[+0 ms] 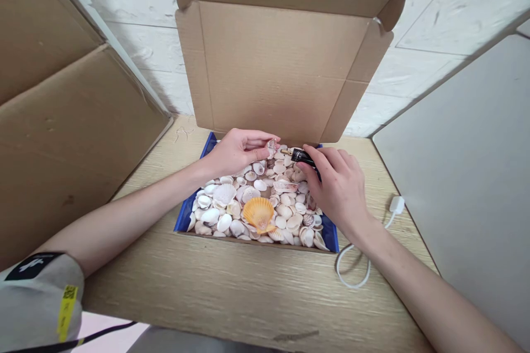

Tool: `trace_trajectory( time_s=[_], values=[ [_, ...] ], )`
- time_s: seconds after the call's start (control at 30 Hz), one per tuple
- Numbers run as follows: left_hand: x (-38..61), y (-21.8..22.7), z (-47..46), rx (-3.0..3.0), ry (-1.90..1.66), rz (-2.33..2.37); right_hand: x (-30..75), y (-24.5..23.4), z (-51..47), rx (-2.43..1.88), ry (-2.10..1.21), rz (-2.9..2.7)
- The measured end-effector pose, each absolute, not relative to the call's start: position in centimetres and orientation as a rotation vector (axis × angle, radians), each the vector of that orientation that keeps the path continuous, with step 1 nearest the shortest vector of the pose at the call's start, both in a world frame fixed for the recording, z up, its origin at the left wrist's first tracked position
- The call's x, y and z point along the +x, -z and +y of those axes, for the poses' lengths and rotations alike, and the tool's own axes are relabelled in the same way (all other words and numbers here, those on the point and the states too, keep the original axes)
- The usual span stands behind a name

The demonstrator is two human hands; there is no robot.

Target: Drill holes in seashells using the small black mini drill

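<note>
My left hand [240, 150] pinches a small pale pinkish shell [271, 147] between thumb and fingers, above the far part of an open cardboard box. In my right hand [337, 179] is a black mini drill [301, 156] with a brass-coloured tip. That tip points left at the shell; whether it touches cannot be made out. Below both hands lie many white and cream shells [224, 223], filling the box. A large orange scallop shell [259, 213] rests on top near the front. My right palm hides the rear end of the drill.
The box's lid [277, 66] stands upright behind the shells, by a white wall. A white cable [354, 285] with a plug [396, 205] lies right of the box on the wooden table [232, 287]. Cardboard [62, 138] stands at left, a pale panel [467, 160] at right.
</note>
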State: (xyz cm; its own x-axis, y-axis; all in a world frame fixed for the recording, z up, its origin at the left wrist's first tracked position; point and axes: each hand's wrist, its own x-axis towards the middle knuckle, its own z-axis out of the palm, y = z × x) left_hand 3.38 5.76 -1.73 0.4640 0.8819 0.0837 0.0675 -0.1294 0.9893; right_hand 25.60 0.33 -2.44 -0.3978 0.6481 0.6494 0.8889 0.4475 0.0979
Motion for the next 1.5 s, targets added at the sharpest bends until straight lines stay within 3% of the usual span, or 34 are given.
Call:
trace_trajectory(
  time_s=[0.43,1.5],
  values=[
    [3.19,1.27,5.50,1.571,-0.649,0.864,25.90,2.04,0.07,-1.059,0.613,-2.164],
    [3.27,1.91,6.12,1.559,-0.882,0.953,25.76,2.67,0.21,-1.300,0.485,-2.174]
  ],
)
